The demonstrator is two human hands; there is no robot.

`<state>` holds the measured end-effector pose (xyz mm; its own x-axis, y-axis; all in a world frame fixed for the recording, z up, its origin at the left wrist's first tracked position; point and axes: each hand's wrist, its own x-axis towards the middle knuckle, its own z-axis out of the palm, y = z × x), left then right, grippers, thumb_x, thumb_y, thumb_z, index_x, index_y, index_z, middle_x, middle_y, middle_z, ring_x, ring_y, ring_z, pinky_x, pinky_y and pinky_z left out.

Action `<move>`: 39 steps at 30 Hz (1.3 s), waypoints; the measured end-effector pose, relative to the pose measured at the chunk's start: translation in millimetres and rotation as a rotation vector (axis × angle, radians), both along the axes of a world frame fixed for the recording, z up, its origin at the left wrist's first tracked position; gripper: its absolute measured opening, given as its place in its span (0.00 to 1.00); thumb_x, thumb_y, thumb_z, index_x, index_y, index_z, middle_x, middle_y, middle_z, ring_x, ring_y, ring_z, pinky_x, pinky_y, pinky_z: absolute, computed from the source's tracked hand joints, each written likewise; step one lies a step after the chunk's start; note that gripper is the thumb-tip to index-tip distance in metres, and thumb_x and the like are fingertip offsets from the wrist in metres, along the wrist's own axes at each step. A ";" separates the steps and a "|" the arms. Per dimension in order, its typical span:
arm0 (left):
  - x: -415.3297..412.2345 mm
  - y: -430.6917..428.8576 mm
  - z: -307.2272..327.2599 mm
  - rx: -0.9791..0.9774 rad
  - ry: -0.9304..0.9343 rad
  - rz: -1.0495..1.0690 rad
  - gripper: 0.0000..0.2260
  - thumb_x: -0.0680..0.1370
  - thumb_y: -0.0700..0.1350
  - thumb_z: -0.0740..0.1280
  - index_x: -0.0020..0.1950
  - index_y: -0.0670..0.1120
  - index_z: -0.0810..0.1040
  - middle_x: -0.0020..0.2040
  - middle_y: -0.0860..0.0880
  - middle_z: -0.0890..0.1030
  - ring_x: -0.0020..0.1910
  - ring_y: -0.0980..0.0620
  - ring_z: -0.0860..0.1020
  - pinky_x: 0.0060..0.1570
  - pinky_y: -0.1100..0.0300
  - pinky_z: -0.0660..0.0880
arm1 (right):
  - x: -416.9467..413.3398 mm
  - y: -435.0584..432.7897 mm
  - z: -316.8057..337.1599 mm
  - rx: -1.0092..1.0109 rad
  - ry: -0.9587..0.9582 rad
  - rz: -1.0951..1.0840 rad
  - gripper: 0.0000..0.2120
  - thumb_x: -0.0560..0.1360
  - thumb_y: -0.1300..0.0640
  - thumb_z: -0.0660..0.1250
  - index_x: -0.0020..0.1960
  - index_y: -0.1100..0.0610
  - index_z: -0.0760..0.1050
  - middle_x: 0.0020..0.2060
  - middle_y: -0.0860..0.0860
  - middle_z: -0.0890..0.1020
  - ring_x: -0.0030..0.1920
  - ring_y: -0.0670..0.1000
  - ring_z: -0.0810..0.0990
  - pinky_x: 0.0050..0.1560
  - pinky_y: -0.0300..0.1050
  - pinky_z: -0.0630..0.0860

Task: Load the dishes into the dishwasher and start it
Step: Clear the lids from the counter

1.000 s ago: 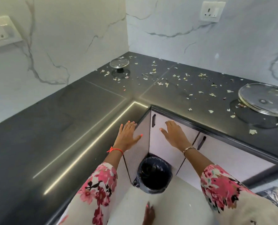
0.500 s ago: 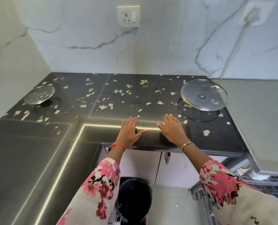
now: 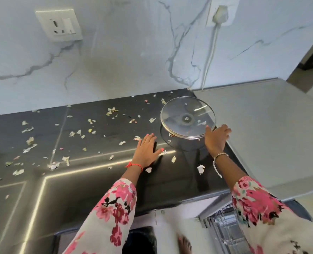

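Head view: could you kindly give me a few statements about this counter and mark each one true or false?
1. The round clear glass lid sits on the black countertop. True.
2. The left hand holds a plate. False: it lies flat on the countertop, empty.
3. The right hand is at the lid's near rim. True.
4. Both white wall sockets hold plugs. False: only the right socket does; the left socket is free.

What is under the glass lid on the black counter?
Through the glass lid only black counter and a few pale scraps show; the right hand covers its near edge.
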<state>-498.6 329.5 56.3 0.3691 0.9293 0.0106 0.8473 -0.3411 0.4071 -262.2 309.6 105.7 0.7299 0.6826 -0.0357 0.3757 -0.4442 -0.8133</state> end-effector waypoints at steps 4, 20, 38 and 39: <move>12.7 2.7 -18.9 0.003 0.055 0.034 0.32 0.76 0.63 0.52 0.74 0.45 0.58 0.77 0.49 0.52 0.76 0.50 0.48 0.73 0.51 0.43 | 30.3 27.9 -15.8 0.036 0.537 -0.118 0.29 0.71 0.52 0.70 0.64 0.66 0.63 0.59 0.64 0.73 0.51 0.62 0.78 0.44 0.54 0.79; 22.6 8.9 -32.7 0.053 0.083 0.106 0.34 0.73 0.66 0.46 0.75 0.52 0.54 0.76 0.57 0.48 0.75 0.59 0.44 0.74 0.54 0.42 | 73.0 72.4 -30.2 0.043 1.203 0.259 0.06 0.75 0.71 0.60 0.47 0.65 0.74 0.40 0.64 0.81 0.33 0.60 0.83 0.30 0.54 0.81; 18.1 -140.2 -9.0 0.154 0.021 0.355 0.32 0.73 0.64 0.50 0.69 0.45 0.67 0.73 0.47 0.64 0.75 0.49 0.55 0.73 0.48 0.47 | 74.3 -45.9 -11.2 0.107 1.113 0.392 0.11 0.69 0.72 0.64 0.51 0.67 0.78 0.46 0.64 0.82 0.48 0.65 0.81 0.50 0.62 0.78; 18.8 -163.9 -13.9 0.158 0.011 0.357 0.29 0.75 0.62 0.53 0.69 0.44 0.67 0.72 0.46 0.65 0.75 0.48 0.56 0.73 0.48 0.48 | 74.8 -67.8 -11.2 0.115 1.106 0.412 0.11 0.70 0.72 0.64 0.50 0.65 0.78 0.44 0.63 0.82 0.49 0.64 0.81 0.52 0.62 0.77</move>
<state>-479.8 165.6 42.4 0.0232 0.9866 0.1615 0.9280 -0.0814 0.3637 -187.4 241.8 94.4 0.0653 0.8993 -0.4324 -0.4592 -0.3576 -0.8132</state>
